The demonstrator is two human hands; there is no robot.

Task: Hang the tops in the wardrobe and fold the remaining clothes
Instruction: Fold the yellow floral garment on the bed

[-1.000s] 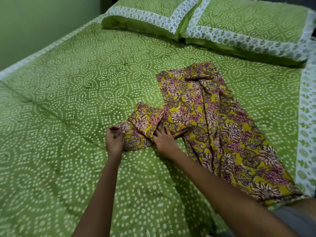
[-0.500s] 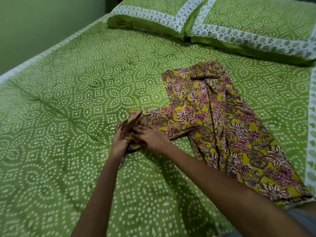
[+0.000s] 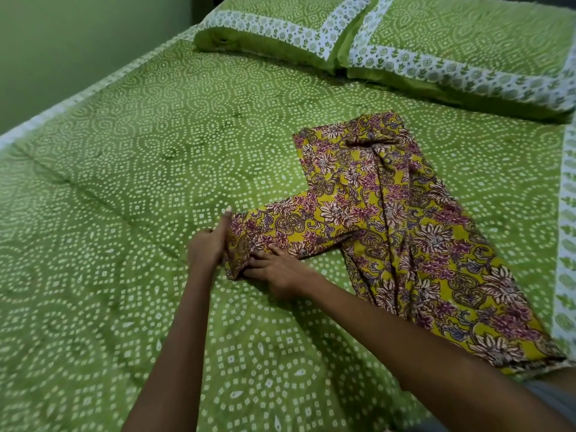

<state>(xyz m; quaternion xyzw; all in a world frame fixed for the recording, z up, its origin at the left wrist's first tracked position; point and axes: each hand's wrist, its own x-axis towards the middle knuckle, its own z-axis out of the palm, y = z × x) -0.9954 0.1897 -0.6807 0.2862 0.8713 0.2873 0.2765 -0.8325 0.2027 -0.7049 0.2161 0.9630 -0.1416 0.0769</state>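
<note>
Near the middle of the frame, a yellow cotton garment with purple and white flowers [image 3: 402, 232] lies flat on the bed with the green dotted sheet [image 3: 124, 182], its sleeve pointing to the left. At the sleeve end the left hand [image 3: 208, 247] grips the cuff with thumb raised, and the right hand [image 3: 274, 269] pinches the same cuff from below. Two green pillows with white borders [image 3: 405, 35] lie at the upper right.

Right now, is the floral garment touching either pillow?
No. The floral garment lies on the green bedsheet, with bare sheet showing between its top edge and both pillows.
</note>
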